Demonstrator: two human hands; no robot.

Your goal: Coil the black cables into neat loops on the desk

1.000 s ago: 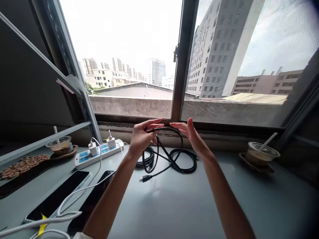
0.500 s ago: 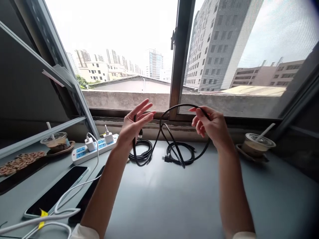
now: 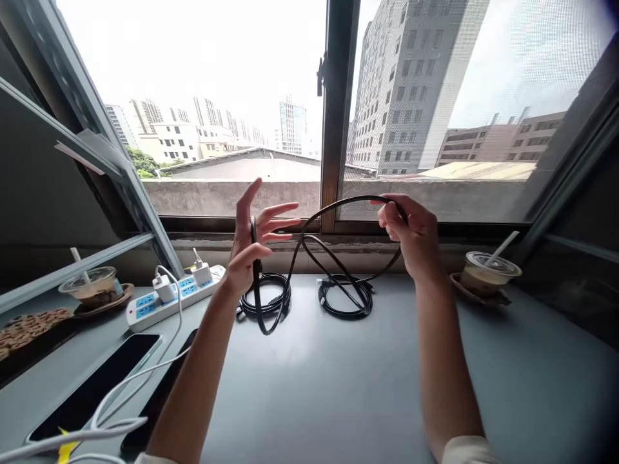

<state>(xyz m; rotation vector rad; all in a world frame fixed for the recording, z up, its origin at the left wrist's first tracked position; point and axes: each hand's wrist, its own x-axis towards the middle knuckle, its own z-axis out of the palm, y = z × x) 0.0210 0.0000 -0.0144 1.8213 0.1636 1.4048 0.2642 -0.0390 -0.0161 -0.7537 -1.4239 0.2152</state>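
A black cable hangs in loops between my two raised hands above the grey table. My left hand has the cable pinched between thumb and palm, its other fingers spread. My right hand is closed around the cable's upper arc. Two coiled black cables lie on the table below: one coil under my left hand, another coil between my arms.
A white power strip with plugged chargers lies at the left, white cords running to two dark phones. Iced drinks stand on saucers at the left and right. A window frame rises behind.
My hands rose and drew apart, stretching the cable into a wide arc. The right hand closed around it; the left hand's fingers spread. The cable's free end lifted off the table.
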